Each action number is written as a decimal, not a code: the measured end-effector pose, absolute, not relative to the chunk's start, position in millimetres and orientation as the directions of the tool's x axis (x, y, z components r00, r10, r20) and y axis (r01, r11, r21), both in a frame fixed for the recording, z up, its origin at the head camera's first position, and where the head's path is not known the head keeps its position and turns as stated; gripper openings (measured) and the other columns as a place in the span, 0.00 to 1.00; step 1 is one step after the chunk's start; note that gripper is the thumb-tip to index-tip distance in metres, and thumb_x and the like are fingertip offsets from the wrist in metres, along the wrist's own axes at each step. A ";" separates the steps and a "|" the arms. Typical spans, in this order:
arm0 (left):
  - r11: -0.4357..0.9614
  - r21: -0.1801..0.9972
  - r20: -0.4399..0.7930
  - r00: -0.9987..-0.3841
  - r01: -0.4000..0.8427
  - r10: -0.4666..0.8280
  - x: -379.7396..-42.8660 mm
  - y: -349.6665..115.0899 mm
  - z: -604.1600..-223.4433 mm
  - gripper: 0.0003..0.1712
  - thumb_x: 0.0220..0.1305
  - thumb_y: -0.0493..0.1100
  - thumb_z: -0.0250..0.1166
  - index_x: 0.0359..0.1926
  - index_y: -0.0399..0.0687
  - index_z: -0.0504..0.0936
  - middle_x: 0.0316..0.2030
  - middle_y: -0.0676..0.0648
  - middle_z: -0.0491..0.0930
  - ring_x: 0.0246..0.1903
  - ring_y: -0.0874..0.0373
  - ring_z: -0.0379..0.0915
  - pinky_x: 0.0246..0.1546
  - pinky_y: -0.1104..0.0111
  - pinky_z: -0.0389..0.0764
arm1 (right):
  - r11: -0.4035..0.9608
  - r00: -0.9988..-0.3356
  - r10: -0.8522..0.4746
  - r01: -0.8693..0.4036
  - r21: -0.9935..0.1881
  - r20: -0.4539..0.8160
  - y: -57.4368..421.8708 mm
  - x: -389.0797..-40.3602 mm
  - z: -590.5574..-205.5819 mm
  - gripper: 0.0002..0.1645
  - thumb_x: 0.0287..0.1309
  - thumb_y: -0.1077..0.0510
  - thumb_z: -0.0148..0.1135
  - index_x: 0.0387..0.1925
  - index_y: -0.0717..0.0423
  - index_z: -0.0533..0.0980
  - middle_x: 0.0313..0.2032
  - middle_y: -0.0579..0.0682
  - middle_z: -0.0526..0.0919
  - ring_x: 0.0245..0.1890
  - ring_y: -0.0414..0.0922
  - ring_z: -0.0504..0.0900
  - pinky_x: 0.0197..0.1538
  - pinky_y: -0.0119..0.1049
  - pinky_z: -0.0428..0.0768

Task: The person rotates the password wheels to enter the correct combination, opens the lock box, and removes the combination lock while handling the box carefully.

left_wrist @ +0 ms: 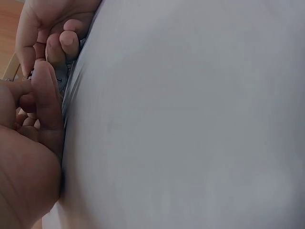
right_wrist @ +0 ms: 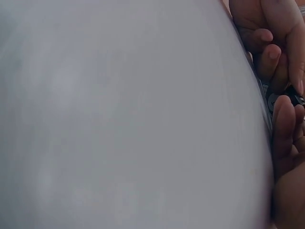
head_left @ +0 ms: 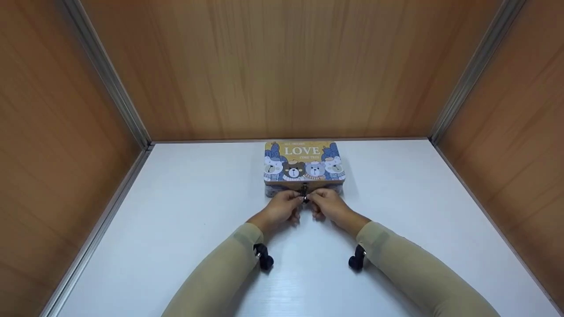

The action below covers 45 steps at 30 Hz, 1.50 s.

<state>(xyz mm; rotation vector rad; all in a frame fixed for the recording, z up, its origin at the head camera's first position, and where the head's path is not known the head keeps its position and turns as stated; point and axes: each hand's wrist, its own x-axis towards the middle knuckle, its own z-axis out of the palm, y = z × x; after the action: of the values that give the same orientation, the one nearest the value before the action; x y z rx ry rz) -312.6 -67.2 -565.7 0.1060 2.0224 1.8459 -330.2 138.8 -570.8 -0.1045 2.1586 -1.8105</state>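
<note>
A box (head_left: pixel 304 160) with a yellow lid, cartoon bears and the word LOVE stands closed on the white table. At the middle of its front hangs a small dark padlock (head_left: pixel 304 192). My left hand (head_left: pixel 282 206) pinches the padlock from the left, thumb and forefinger at its side. From the right, my right hand (head_left: pixel 328 205) pinches it the same way. In the right wrist view, a black part of the padlock (right_wrist: pixel 296 96) shows between the fingertips of both hands. Fingers hide most of it in the left wrist view.
The white table (head_left: pixel 198 185) spreads around the box. A wood-grain panel (head_left: pixel 286 70) rises close behind it, with similar panels at left (head_left: pixel 53 132) and right (head_left: pixel 506 132). Dark wrist cameras hang below both sleeves.
</note>
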 end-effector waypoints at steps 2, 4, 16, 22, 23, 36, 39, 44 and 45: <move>0.121 0.970 -0.237 -0.917 -0.209 0.320 -312.4 -67.2 -565.6 0.15 0.90 0.42 0.58 0.61 0.35 0.83 0.28 0.47 0.80 0.23 0.59 0.79 0.26 0.69 0.86 | 0.185 -0.946 -0.254 0.157 -0.970 -0.202 139.0 -330.0 -570.6 0.12 0.79 0.57 0.63 0.39 0.61 0.83 0.21 0.46 0.80 0.18 0.39 0.80 0.23 0.29 0.81; 0.119 0.971 -0.234 -0.917 -0.206 0.323 -312.3 -67.4 -565.4 0.15 0.90 0.42 0.58 0.61 0.35 0.82 0.28 0.47 0.80 0.23 0.59 0.79 0.26 0.69 0.85 | 0.184 -0.946 -0.254 0.159 -0.970 -0.204 139.4 -329.8 -570.2 0.08 0.76 0.59 0.64 0.41 0.60 0.83 0.22 0.47 0.81 0.18 0.39 0.81 0.24 0.30 0.81; 0.145 0.967 -0.247 -0.912 -0.209 0.328 -312.7 -69.0 -564.4 0.15 0.90 0.42 0.58 0.62 0.35 0.82 0.29 0.46 0.80 0.24 0.58 0.80 0.27 0.68 0.86 | 0.242 -0.947 -0.266 0.113 -0.964 -0.178 142.0 -332.4 -574.6 0.10 0.79 0.59 0.66 0.46 0.62 0.87 0.23 0.46 0.82 0.19 0.38 0.80 0.24 0.29 0.80; 0.137 0.972 -0.228 -0.915 -0.192 0.334 -312.8 -68.1 -566.0 0.16 0.91 0.42 0.57 0.62 0.33 0.82 0.28 0.47 0.80 0.23 0.59 0.81 0.26 0.69 0.86 | 0.246 -0.941 -0.290 0.105 -0.964 -0.176 141.6 -330.4 -572.7 0.14 0.83 0.56 0.62 0.44 0.63 0.86 0.21 0.45 0.79 0.18 0.37 0.79 0.24 0.29 0.79; 0.136 0.972 -0.226 -0.915 -0.191 0.334 -312.8 -67.9 -566.2 0.15 0.91 0.42 0.57 0.62 0.33 0.81 0.28 0.47 0.79 0.23 0.59 0.81 0.26 0.70 0.86 | 0.244 -0.940 -0.291 0.109 -0.964 -0.180 141.5 -330.2 -572.3 0.15 0.83 0.56 0.61 0.43 0.63 0.86 0.21 0.45 0.79 0.18 0.37 0.79 0.24 0.29 0.79; 0.143 0.972 -0.222 -0.919 -0.184 0.325 -314.7 -67.2 -567.7 0.14 0.90 0.41 0.57 0.60 0.34 0.82 0.26 0.46 0.80 0.22 0.58 0.80 0.25 0.69 0.86 | 0.200 -0.944 -0.269 0.142 -0.970 -0.193 141.7 -331.5 -573.2 0.05 0.74 0.61 0.65 0.45 0.59 0.83 0.23 0.46 0.82 0.19 0.39 0.81 0.24 0.30 0.81; 0.147 0.971 -0.228 -0.919 -0.189 0.323 -314.9 -66.9 -567.3 0.14 0.90 0.41 0.57 0.60 0.34 0.82 0.27 0.46 0.80 0.22 0.58 0.80 0.25 0.69 0.86 | 0.207 -0.945 -0.273 0.127 -0.970 -0.182 141.9 -331.5 -573.6 0.07 0.75 0.61 0.67 0.47 0.61 0.84 0.24 0.46 0.82 0.20 0.39 0.81 0.25 0.30 0.81; 0.152 0.969 -0.235 -0.917 -0.195 0.323 -314.6 -66.6 -566.0 0.14 0.90 0.41 0.57 0.59 0.34 0.82 0.27 0.46 0.80 0.22 0.58 0.80 0.25 0.69 0.86 | 0.229 -0.942 -0.284 0.115 -0.967 -0.179 143.5 -331.7 -573.2 0.09 0.79 0.58 0.66 0.46 0.62 0.86 0.24 0.46 0.82 0.20 0.38 0.81 0.25 0.29 0.81; 0.153 0.969 -0.236 -0.916 -0.195 0.324 -314.5 -66.6 -565.7 0.14 0.90 0.41 0.57 0.59 0.34 0.82 0.27 0.46 0.80 0.22 0.58 0.80 0.25 0.69 0.86 | 0.232 -0.941 -0.285 0.114 -0.966 -0.179 143.5 -331.7 -573.0 0.10 0.80 0.57 0.66 0.46 0.62 0.86 0.23 0.46 0.81 0.20 0.38 0.80 0.25 0.29 0.80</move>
<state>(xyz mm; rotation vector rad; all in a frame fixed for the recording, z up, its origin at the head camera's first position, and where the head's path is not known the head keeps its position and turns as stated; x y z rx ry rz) -314.5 -66.6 -565.7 0.1228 2.0476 1.8156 -331.7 143.5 -573.0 -0.1597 2.1921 -1.7618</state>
